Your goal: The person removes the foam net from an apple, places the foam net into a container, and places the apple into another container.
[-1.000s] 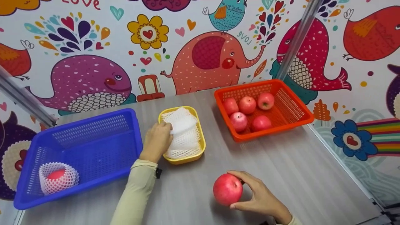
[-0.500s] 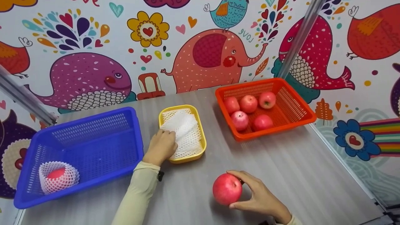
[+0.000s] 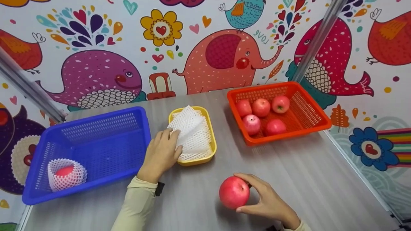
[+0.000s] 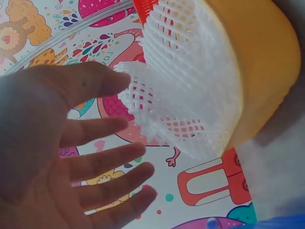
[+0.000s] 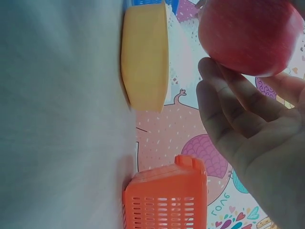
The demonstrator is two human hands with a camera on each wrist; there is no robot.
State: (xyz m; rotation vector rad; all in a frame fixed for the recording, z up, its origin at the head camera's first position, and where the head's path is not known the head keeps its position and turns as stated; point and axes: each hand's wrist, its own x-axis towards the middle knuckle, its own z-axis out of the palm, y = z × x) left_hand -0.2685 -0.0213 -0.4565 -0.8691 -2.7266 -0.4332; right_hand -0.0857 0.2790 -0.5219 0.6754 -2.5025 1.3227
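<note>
My left hand [image 3: 161,154] is at the near left side of a yellow basket [image 3: 213,150], beside white foam fruit nets [image 3: 195,136] piled in it. In the left wrist view its fingers [image 4: 112,160] are spread and fairly straight, with nothing between them; the top net [image 4: 190,81] rises out of the basket just past the thumb. With thumb and fingers my right hand [image 3: 269,199] grips a red apple [image 3: 233,192] above the table's near part. The right wrist view shows the apple [image 5: 250,36] partly cut off by the frame.
A blue basket [image 3: 96,189] at left contains an apple in a foam net [image 3: 68,176]. At back right stands an orange-red basket [image 3: 298,132] with several apples [image 3: 261,107]. Behind the grey table [image 3: 192,199] rises a wall [image 3: 112,64] printed with cartoon animals.
My left hand has gone from curled fingers on the nets to spread fingers beside them. The top net now stands up higher at its far end. The right hand keeps its apple nearly still.
</note>
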